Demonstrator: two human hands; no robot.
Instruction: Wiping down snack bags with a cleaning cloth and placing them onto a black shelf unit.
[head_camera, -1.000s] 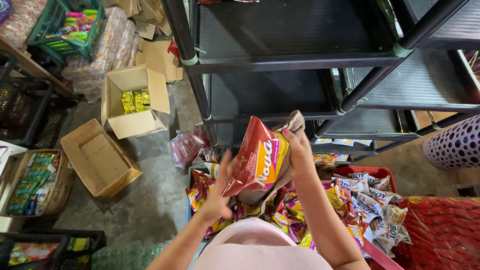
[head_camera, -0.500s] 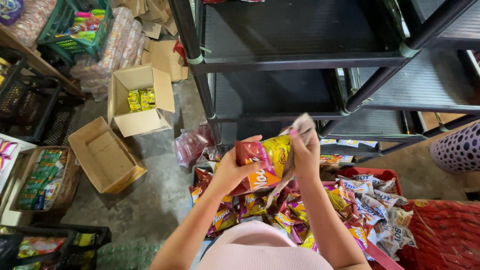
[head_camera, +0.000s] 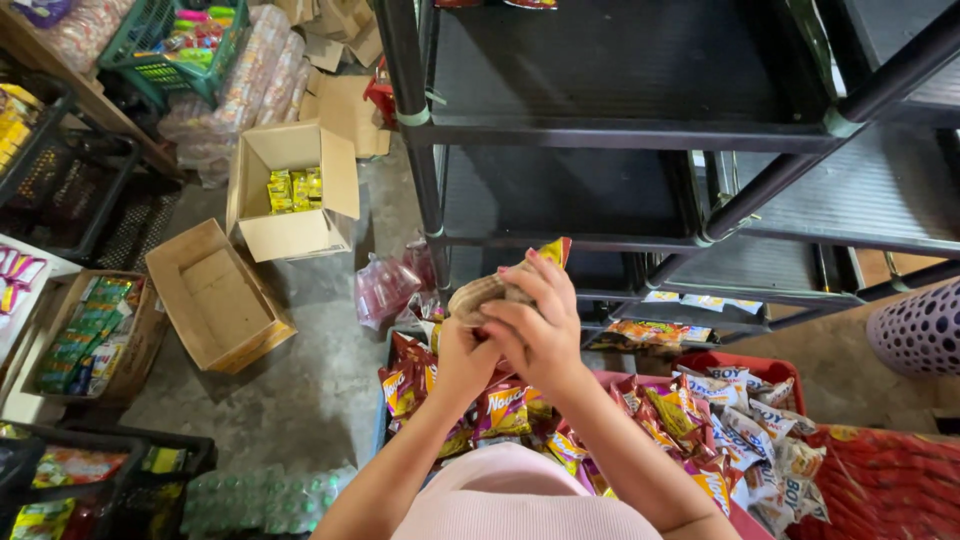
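While both hands are closing together in front of the black metal shelf rack (head_camera: 620, 130), a crinkly foil snack packet (head_camera: 500, 285) is being bunched between them, its long axis running roughly left to right and its yellow-red corner poking up to the right. Right hand (head_camera: 545, 335) is clenching over it; left hand (head_camera: 465, 355) is gripping from beneath. Most of the packet is lying hidden by fingers. Glossy snack bags (head_camera: 500, 410) are piling below, beside an open cardboard box (head_camera: 290, 190).
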